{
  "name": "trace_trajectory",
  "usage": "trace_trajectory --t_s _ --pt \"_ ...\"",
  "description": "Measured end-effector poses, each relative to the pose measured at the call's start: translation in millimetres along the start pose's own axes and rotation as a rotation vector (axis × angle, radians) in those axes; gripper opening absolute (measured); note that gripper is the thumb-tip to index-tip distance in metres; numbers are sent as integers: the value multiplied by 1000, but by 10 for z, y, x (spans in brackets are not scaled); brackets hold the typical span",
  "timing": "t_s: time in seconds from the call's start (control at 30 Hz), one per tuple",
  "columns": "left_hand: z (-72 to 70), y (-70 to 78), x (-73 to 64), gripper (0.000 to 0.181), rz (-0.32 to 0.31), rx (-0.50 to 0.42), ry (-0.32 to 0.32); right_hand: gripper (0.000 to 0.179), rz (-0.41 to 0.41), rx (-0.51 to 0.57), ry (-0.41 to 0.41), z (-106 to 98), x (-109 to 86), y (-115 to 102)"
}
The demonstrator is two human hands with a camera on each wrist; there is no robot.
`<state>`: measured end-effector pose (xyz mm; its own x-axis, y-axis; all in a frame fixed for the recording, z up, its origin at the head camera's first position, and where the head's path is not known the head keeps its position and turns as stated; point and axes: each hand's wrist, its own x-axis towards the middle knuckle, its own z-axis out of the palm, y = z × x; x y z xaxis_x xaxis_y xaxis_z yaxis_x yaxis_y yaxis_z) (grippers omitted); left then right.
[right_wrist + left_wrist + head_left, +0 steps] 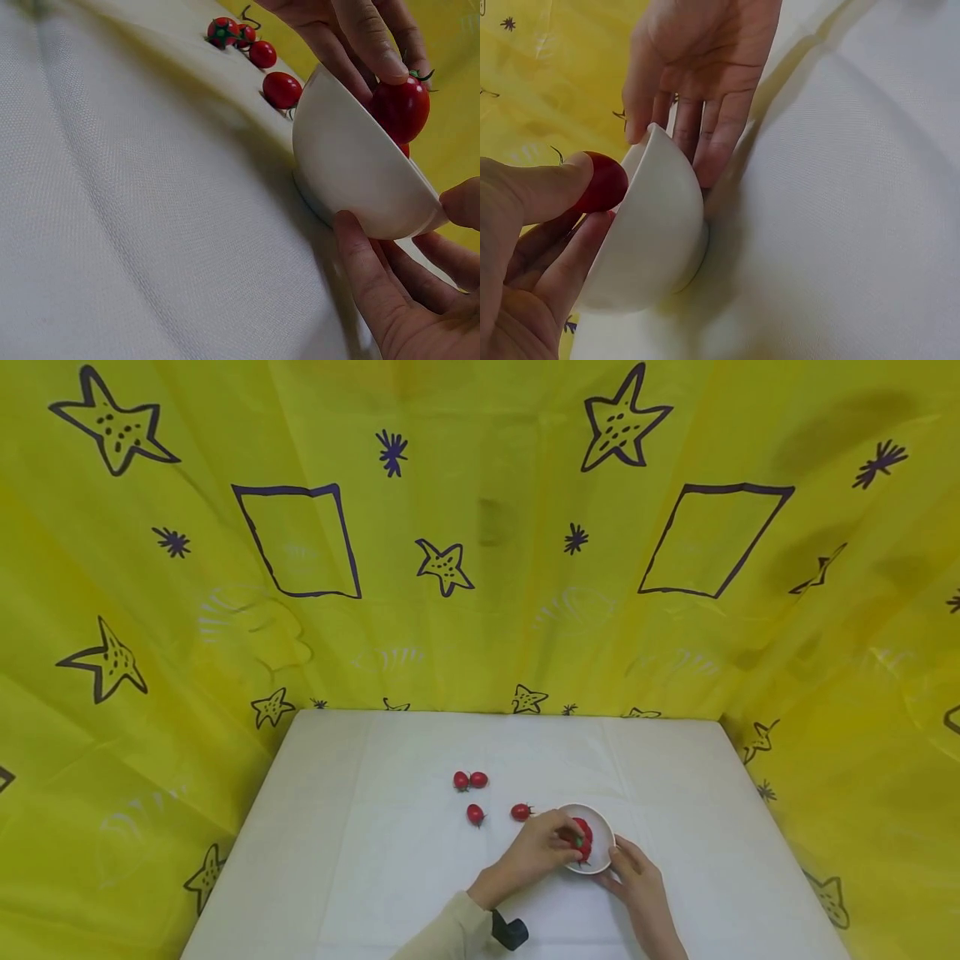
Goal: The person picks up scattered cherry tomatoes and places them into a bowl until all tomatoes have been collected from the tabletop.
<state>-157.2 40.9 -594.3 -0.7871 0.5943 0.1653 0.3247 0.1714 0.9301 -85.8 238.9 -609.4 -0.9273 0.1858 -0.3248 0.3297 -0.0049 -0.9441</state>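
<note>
Two hands meet at one white bowl (337, 150): the left hand (534, 847) pinches a red cherry tomato (401, 111) between thumb and fingertips just inside the rim, while the right hand (639, 877) grips the bowl, thumb at the rim and fingers against the outer wall. To do this well, the left pinch would best be light, since a smooth, round fruit may slip or bruise under a hard squeeze; the fingertips should sink below the rim before they loosen, so that the tomato settles rather than drops and bounces. The right fingers ought to brace the wall steadily, with the thumb clear of the space under the left fingertips. I cannot tell whether the bowl's foot rests on the white cloth (405, 877) or is slightly lifted by the right fingers. Counted out: one bowl, one tomato in the left fingers, and four loose tomatoes on the cloth. Of these four, one tomato (521, 812) lies just beyond the left knuckles; farther off to the left of those fingers lie a single tomato (475, 814) and, beyond it, a pair side by side (470, 780). Beneath the left fingertips, more red shows inside the bowl, at least one tomato, but the fingers hide the exact number.
</note>
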Motion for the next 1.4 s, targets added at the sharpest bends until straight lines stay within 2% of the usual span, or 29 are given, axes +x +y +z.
trace_trajectory --t_s 0.2,0.33,0.57,0.97,1.1,1.4 --pt "74 -13 17 22 44 70 -33 62 -18 18 -19 -8 -9 18" --pt "86 28 15 21 42 132 -55 62 -18 18 -24 -14 -3 29" --pt "98 82 22 22 36 278 -58 62 -22 22 -22 -17 -7 26" --pt "122 70 42 20 119 578 -58 59 -14 47 -7 -2 -27 3" --pt "122 83 46 17 117 620 -67 59 -14 50 4 9 -27 3" --pt "115 73 42 15 133 636 -74 61 -12 42 -12 -8 -18 22"
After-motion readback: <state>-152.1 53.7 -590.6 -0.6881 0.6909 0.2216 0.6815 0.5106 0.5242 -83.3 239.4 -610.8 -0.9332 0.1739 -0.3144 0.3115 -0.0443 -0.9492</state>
